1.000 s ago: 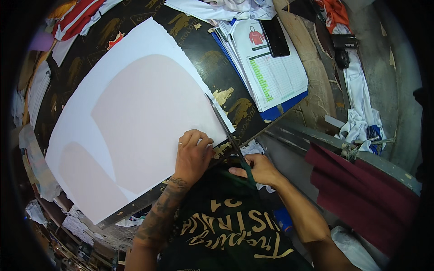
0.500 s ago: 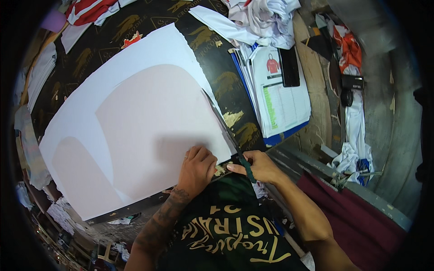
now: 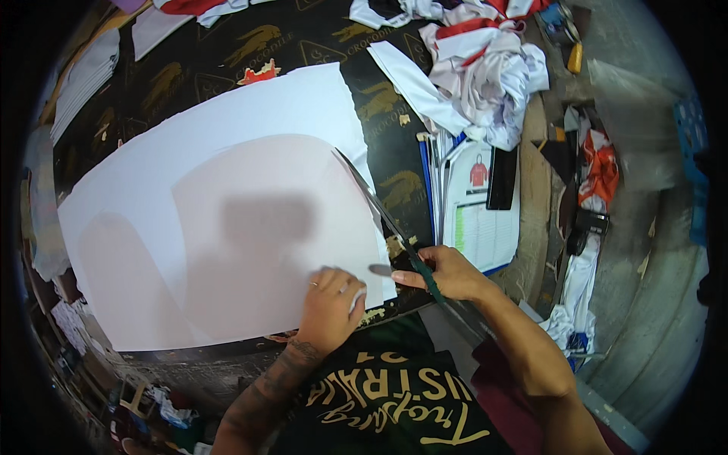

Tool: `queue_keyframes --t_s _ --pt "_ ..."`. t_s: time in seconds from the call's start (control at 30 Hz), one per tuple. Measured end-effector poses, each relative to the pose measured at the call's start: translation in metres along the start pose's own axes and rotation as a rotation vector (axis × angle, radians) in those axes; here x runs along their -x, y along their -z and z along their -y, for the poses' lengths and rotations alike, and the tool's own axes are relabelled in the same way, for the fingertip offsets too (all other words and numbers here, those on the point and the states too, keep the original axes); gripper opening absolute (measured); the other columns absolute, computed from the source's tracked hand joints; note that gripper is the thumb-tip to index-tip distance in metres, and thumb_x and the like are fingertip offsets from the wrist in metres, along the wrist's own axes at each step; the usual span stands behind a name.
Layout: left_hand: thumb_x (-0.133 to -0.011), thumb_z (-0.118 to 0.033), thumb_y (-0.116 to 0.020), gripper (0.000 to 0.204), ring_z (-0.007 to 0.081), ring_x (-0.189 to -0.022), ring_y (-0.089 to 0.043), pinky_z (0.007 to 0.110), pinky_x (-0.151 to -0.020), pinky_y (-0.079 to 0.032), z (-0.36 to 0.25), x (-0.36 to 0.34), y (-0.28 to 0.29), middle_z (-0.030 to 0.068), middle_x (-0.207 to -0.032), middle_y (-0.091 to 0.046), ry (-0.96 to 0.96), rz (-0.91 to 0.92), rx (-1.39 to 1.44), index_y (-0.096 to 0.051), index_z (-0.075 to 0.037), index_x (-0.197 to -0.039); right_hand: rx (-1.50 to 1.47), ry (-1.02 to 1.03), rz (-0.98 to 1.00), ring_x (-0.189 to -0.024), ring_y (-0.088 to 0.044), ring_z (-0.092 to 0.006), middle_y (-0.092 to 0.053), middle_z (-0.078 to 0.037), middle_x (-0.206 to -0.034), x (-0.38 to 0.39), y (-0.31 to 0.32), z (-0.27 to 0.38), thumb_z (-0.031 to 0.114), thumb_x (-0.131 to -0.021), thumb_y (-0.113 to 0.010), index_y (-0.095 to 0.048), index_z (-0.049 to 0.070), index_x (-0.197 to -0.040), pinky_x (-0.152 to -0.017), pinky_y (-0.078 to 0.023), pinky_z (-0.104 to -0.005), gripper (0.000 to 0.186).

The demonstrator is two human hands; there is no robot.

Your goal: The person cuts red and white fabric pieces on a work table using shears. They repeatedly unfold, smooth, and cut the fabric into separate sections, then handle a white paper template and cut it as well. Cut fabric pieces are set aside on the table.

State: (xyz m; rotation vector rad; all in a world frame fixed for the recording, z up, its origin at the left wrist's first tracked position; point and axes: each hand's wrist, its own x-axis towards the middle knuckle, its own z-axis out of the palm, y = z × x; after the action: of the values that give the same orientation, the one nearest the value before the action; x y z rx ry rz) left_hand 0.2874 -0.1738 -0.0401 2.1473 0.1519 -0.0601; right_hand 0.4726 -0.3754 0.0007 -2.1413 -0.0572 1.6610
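A large white sheet [image 3: 227, 152] lies on a black table [image 3: 318, 45], with a pale pink curved pattern piece [image 3: 258, 227] on top of it. My left hand [image 3: 330, 299] presses flat on the sheet's near right corner, fingers spread. My right hand [image 3: 447, 273] grips the green handles of long scissors [image 3: 379, 212]. The blades lie along the right edge of the white sheet, pointing away from me.
A clipboard with printed papers [image 3: 478, 220] and a dark phone [image 3: 502, 178] lie right of the scissors. A heap of white and red garments [image 3: 485, 68] sits at the back right. More cloth [image 3: 584, 273] hangs at the right. Stacked white fabric [image 3: 83, 76] is at the far left.
The view has swung so the sheet now sits more to the left and lower. My left hand moved onto the sheet's corner. The scissors now lie along the sheet's right edge.
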Motion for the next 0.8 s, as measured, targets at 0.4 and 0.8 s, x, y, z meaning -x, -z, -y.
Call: queue_keyframes --t_s 0.4,0.8 --pt "-0.085 -0.025 -0.072 0.054 0.0301 -0.129 -0.051 0.051 -0.108 -0.034 0.058 -0.093 0.005 0.009 -0.134 -0.057 0.09 -0.391 -0.453 -0.06 -0.008 -0.134 0.541 0.09 0.081 -0.062 -0.055 -0.0159 -0.057 -0.003 -0.063 -0.033 0.095 0.063 0.068 -0.079 -0.088 -0.067 0.003 -0.071 -0.061 -0.046 -0.0363 0.068" --pt "-0.081 -0.027 -0.071 0.052 0.027 -0.125 -0.054 0.05 -0.105 -0.036 0.059 -0.094 0.009 0.0081 -0.132 -0.059 0.071 -0.429 -0.466 -0.063 -0.008 -0.129 0.928 0.265 0.208 -0.072 -0.068 -0.0279 -0.066 -0.013 -0.07 -0.089 0.152 0.169 0.075 -0.073 -0.087 -0.074 -0.001 -0.081 -0.072 -0.053 -0.0432 0.078"
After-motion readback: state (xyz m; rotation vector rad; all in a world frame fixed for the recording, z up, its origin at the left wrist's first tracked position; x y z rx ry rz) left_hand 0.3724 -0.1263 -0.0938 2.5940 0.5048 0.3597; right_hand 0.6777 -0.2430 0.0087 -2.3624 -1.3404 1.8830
